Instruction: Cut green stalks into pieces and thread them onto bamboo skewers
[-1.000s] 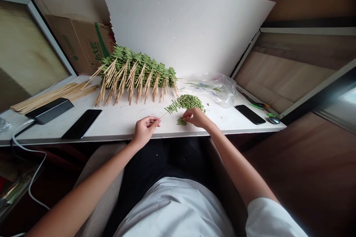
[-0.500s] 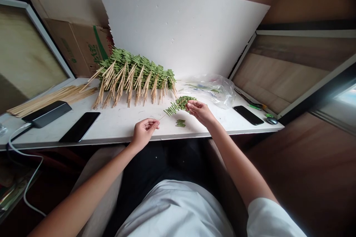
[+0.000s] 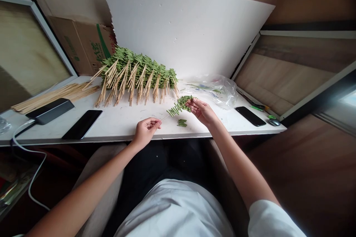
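Head camera: the loose pile of green stem pieces (image 3: 183, 100) lies on the white table (image 3: 119, 126), and everything else can be placed from it. Just in front of the pile and to its left, the left hand (image 3: 147, 130) pinches the bare end of a thin skewer (image 3: 174, 110), which slants up toward the pile with several green pieces threaded crosswise along it. At the pile's right edge is the right hand (image 3: 203, 112), its thumb and fingertips drawn together; whether they grip a piece, I cannot tell. Nearer the person than the pile lies a short row of green pieces (image 3: 182, 122). Behind the pile and to its left rises a big stack of filled skewers (image 3: 141, 68), bare ends fanned forward. Right of the pile and slightly behind sits a crumpled clear plastic bag (image 3: 225, 92); farther right lies a black phone (image 3: 250, 116).
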`<state>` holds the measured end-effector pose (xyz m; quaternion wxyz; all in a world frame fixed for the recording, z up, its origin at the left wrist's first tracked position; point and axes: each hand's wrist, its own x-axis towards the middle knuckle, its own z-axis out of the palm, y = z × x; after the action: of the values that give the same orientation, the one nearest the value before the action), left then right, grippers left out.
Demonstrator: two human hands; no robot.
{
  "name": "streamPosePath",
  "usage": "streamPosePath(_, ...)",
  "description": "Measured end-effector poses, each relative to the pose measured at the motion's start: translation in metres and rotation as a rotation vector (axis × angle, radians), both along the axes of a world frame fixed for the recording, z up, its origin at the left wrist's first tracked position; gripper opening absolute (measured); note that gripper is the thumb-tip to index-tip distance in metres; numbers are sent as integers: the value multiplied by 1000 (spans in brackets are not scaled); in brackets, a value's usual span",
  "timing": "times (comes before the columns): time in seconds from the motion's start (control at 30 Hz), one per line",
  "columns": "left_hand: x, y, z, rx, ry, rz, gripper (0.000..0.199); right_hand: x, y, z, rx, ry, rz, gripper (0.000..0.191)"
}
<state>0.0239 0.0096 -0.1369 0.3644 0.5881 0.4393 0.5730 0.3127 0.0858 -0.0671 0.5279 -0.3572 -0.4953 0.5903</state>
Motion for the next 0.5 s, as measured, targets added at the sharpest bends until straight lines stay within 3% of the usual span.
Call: streamPosePath(0.5,-2,1,-3,1,16,-5,32,-4,-4,3,9,-6,-30,41)
